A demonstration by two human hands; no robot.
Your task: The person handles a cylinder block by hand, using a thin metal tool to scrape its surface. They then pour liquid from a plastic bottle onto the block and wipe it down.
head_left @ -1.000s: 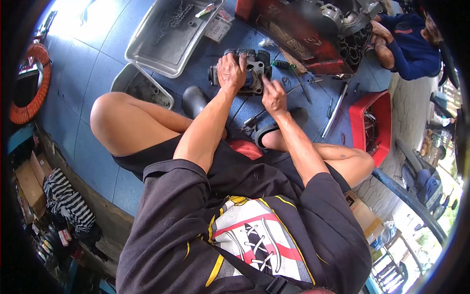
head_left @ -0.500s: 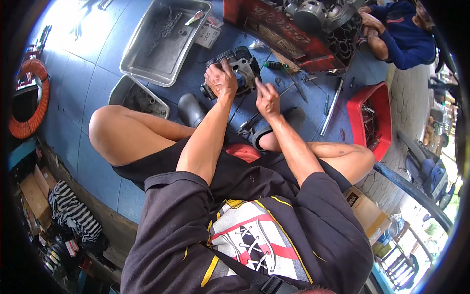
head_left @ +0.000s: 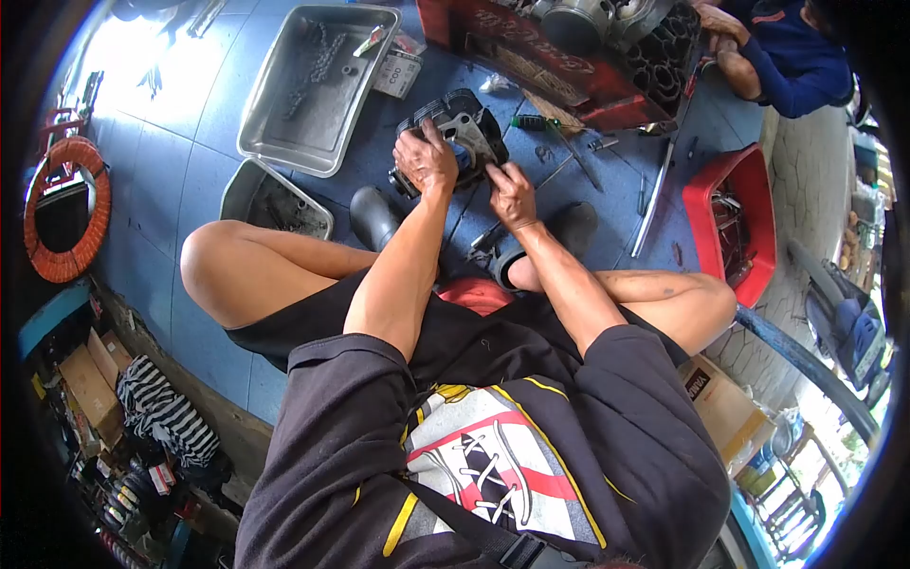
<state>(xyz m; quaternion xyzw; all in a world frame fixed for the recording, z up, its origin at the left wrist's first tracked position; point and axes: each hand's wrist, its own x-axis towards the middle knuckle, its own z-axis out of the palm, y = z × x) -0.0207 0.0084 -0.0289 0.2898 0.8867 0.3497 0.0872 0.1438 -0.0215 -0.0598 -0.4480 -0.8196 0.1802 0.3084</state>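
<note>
A dark finned metal engine part [head_left: 466, 123] stands on the blue tiled floor between the feet. My left hand [head_left: 426, 161] grips its left side, fingers wrapped over the top. At its right edge is my right hand [head_left: 513, 196], fingers curled and pressed together near the metal; whatever they pinch is too small to make out. Just right of the part lies a green-handled screwdriver [head_left: 536, 122]. A grey metal tray [head_left: 327, 167] holding a chain is at the upper left, with a smaller tray [head_left: 329, 228] below it.
A red crate [head_left: 588, 90] carries metal parts at the top. The red bin [head_left: 697, 204] at the right contains tools. A long metal rod [head_left: 652, 204] lies beside it. Another person [head_left: 791, 62] sits at the upper right. An orange coiled ring [head_left: 93, 213] is far left.
My right hand has moved slightly left and down, its extended index finger now curled in. The view has shifted a little, and the other person's arms have moved.
</note>
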